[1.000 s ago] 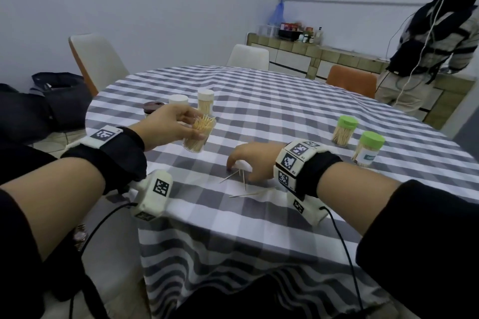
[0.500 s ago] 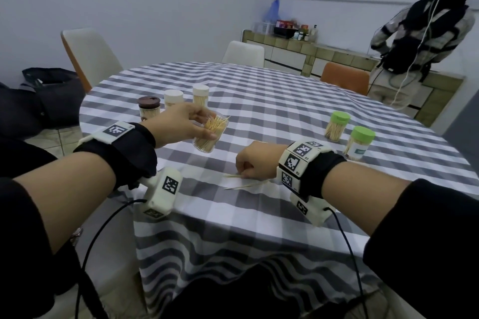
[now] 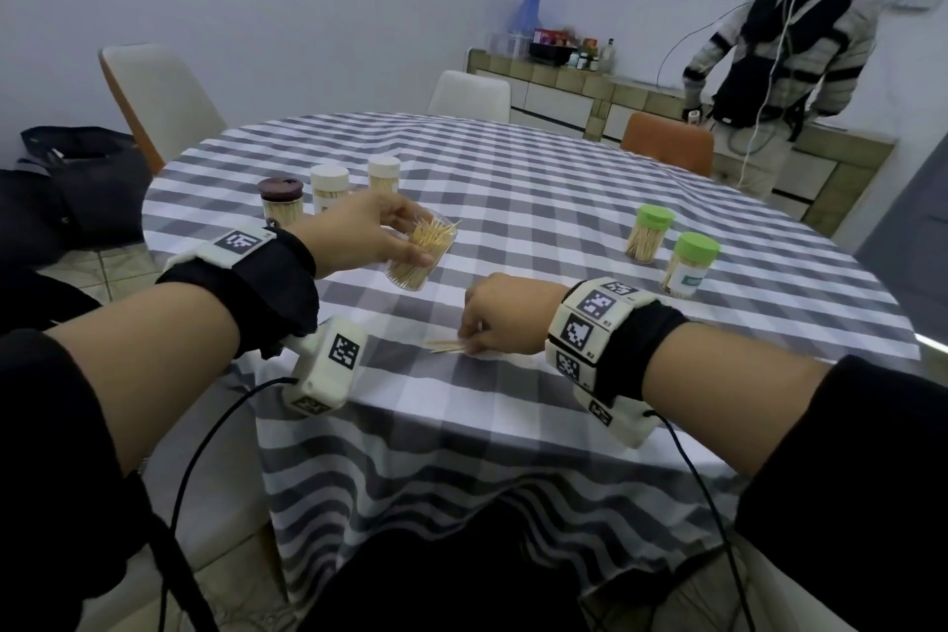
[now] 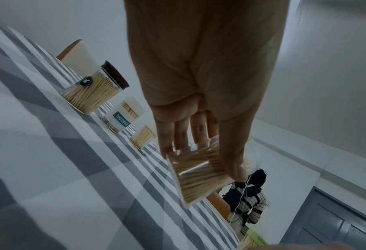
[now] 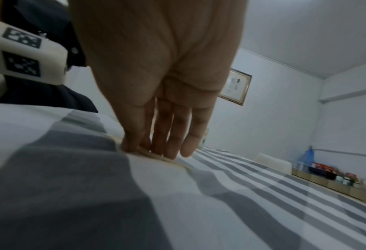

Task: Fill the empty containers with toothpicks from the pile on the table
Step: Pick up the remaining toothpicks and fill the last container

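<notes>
- Head view: an open clear container point(image 3: 419, 258), packed with toothpicks, is held tilted above the checked tablecloth point(image 3: 538, 200) by the left hand point(image 3: 359, 236), whose fingers and thumb are curled round it.
- A few loose toothpicks point(image 3: 447, 346) are pinned flat on the cloth near the front edge under the right hand point(image 3: 505, 313); its fingertips point(image 5: 167, 150) are bunched together on them.
- Three capped jars point(image 3: 328, 182) are seen behind the left hand.
- Two green-lidded jars point(image 3: 669, 254) are set well apart to the right.
- A person point(image 3: 769, 67) is seen standing at the counter.
</notes>
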